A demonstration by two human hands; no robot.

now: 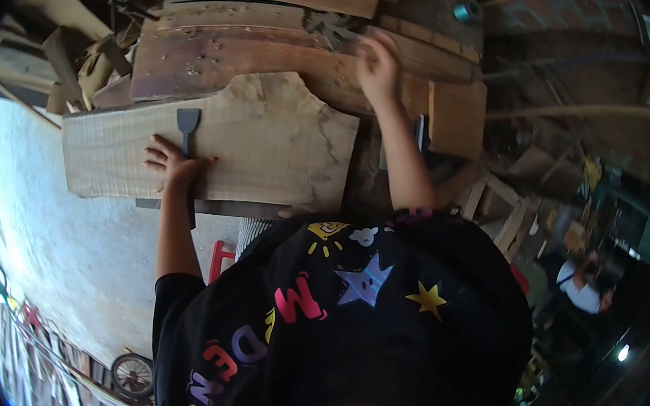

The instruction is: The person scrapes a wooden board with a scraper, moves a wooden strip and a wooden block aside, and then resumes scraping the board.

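1. Black shirt (347,286) nearest the camera, soft cloth, printed with coloured letters and stars; behind both hands.
2. Left hand (169,163) on the wood slab (275,145), fingers spread wide, thumb out to the right. Part of the scraper (188,122) is hidden at this hand; can't tell if it's gripped.
3. Scraper blade sits just ahead of the left fingers, long axis pointing away from the person, across the slab's length. Left hand is clearly the nearer one; right hand (378,63) is well apart, ahead and to the right.
4. Right fingers loosely curled, blurred, beside a dark metal thing (330,29); can't tell if they hold it.
5. Slab lies beneath the left fingers, long side running left-right: pale, grainy, far edge wavy and rough.
6. Scraper: dark, flat flared blade, narrow neck.
7. Tabletop (229,56) beyond the left fingers: reddish-brown wood, scattered chips (193,70).
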